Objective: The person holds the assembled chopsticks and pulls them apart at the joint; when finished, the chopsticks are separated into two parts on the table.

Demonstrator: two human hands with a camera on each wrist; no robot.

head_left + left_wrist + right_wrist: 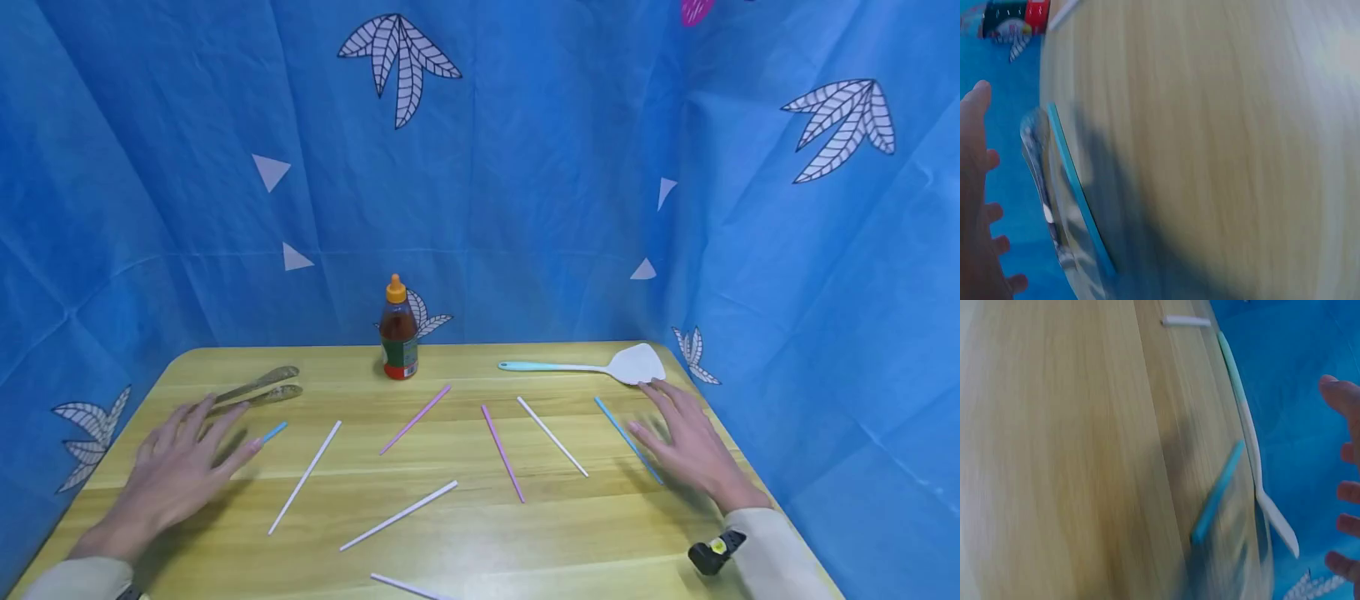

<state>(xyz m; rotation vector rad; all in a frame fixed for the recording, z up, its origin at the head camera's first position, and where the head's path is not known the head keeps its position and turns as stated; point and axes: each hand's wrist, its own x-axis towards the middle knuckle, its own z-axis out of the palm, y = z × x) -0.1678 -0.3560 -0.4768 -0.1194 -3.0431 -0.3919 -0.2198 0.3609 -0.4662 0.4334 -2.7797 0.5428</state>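
My left hand (176, 462) hovers over the table's left side with its fingers spread and nothing in them. Just beyond its fingertips lies a patterned metal utensil (273, 393) with two long arms, like tongs, partly hidden by the fingers. Under the left thumb a blue straw (1082, 190) lies on the wood, mostly covered in the head view. On the right side my right hand (693, 442) is also spread and holds nothing. Another blue straw (628, 439) lies left of it. A white spatula (636, 364) with a mint handle lies beyond its fingertips.
Between the hands lie several straws, among them a white one (305, 477), a pink one (415, 419) and a purple one (502, 454). A sauce bottle (399, 337) with an orange cap stands upright at the back. Blue patterned cloth (525, 167) hangs around the wooden table (570, 550).
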